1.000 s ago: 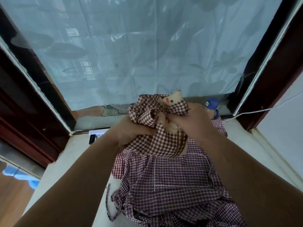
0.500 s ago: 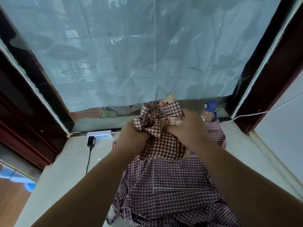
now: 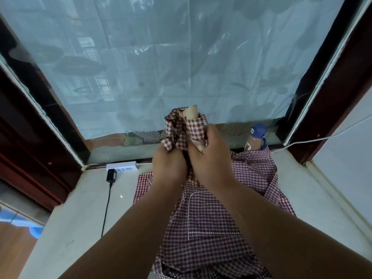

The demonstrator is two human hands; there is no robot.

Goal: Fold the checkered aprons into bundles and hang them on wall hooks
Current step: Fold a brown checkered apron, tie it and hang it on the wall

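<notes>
Fingers [image 3: 213, 137] of left hand [image 3: 168, 166] and right hand [image 3: 209, 160] are curled tight, side by side, round a bunched maroon-and-white checkered cloth apron [image 3: 181, 131]; its roll is held upright above them, skirt trailing onto the pale stone window ledge [image 3: 80, 208].

Daylight glows through a pale window sheet [image 3: 181, 67] (faint leaf shapes on it) framed in dark wood [image 3: 332, 101], above a stone ledge [image 3: 66, 218].

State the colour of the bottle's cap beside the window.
Blue; the bottle cap shows best in the head view.
</notes>
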